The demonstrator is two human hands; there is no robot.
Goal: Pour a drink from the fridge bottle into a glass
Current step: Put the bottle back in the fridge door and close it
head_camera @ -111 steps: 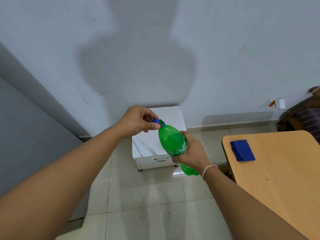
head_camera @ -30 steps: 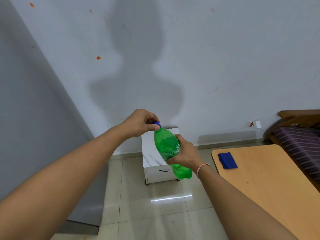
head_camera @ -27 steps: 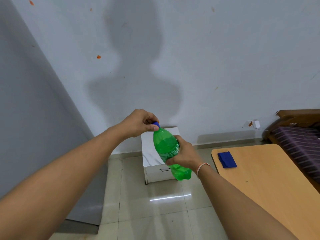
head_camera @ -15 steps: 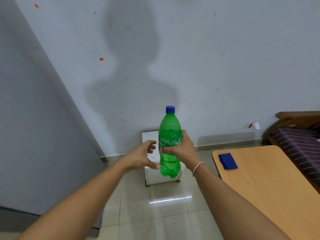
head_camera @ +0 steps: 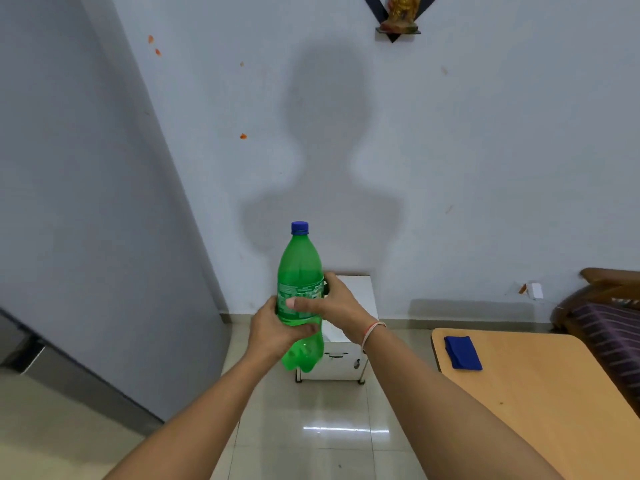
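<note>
A green plastic bottle (head_camera: 300,268) with a blue cap (head_camera: 299,227) stands upright in the air in front of me, cap on. My right hand (head_camera: 334,306) wraps around its labelled middle from the right, thumb across the front. My left hand (head_camera: 273,329) grips the lower part from the left, just under the right hand. No glass is in view.
A wooden table (head_camera: 540,393) sits at the right with a folded blue cloth (head_camera: 462,352) on its near corner. A small white cabinet (head_camera: 349,341) stands against the wall behind the bottle. A dark-striped seat (head_camera: 609,327) is at far right. A grey fridge side (head_camera: 69,237) fills the left.
My left hand left the cap and dropped to the bottle's lower body, where it now grips. The bottle went from tilted to upright and rose slightly.
</note>
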